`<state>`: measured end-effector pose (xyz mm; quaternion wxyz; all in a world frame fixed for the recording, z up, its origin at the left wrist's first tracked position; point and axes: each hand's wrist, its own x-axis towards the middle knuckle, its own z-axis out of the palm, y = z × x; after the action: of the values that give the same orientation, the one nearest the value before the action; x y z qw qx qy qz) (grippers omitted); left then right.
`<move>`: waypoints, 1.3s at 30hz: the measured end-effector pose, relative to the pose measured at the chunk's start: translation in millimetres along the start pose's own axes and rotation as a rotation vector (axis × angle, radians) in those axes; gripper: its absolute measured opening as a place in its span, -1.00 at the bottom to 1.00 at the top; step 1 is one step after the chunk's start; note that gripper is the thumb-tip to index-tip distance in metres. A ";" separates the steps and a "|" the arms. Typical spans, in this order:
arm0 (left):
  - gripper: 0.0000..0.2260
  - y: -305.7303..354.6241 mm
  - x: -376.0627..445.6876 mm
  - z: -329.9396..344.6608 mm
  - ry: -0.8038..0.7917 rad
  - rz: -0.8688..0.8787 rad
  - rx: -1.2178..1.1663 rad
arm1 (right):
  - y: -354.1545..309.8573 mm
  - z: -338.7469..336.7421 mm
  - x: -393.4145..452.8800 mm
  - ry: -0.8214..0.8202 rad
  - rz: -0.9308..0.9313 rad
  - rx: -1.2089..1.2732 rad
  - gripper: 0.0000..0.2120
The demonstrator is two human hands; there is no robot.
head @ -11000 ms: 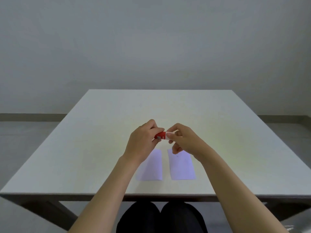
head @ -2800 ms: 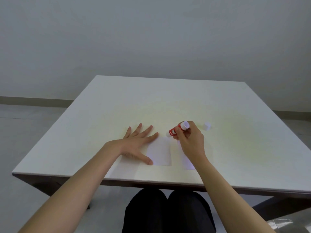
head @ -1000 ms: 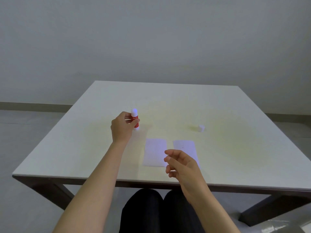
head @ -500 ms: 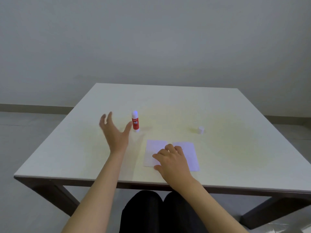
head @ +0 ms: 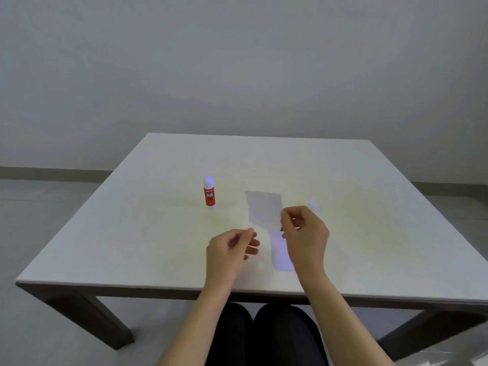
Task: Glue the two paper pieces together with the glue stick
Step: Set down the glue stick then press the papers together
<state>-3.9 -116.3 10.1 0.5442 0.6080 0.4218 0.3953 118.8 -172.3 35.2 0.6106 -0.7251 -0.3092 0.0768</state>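
A red glue stick (head: 209, 192) stands upright and uncapped on the white table (head: 126, 249), left of centre. My right hand (head: 303, 235) pinches the right edge of one white paper piece (head: 264, 207) and holds it lifted, nearly upright, above the table. The second paper piece (head: 280, 253) lies flat below it, its right side hidden by my right hand and wrist. My left hand (head: 232, 249) hovers left of the flat piece with its fingers loosely curled and nothing in them.
The glue stick's small white cap (head: 313, 205) lies on the table just behind my right hand. The table's front edge (head: 158, 287) runs close under both forearms. My dark-clothed knees (head: 264, 336) show beneath it.
My left hand let go of the standing glue stick and moved back toward the papers. My right hand picked one paper piece up off the table and raised it.
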 end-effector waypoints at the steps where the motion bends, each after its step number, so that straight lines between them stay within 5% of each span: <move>1: -0.85 1.3 -0.4 5.1 -0.006 -0.020 0.000 | 1.2 -4.2 1.0 -0.003 0.122 0.098 -0.83; 5: -0.89 5.0 3.1 14.7 0.025 -0.060 -0.056 | 4.7 -16.6 -6.7 0.013 0.369 0.421 -0.89; 10: -0.95 7.1 0.1 24.5 0.082 -0.148 -0.233 | 8.3 -24.3 -19.0 -0.008 0.440 0.559 -0.87; 15: -0.89 14.2 5.9 26.8 0.151 -0.043 -0.108 | 11.9 -36.8 -20.1 -0.161 0.352 0.405 -0.97; 23: -0.86 19.9 14.7 18.3 -0.139 -0.018 0.197 | 23.5 -65.4 13.7 -0.300 0.308 0.078 -0.88; 39: -0.86 4.9 17.8 26.8 -0.178 -0.041 0.375 | 47.2 -63.1 19.1 -0.345 0.361 -0.185 -0.84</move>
<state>27.6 -108.5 12.8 0.4647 0.7224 0.4505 0.2433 181.6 -217.8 11.5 0.4561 -0.7975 -0.2801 0.2784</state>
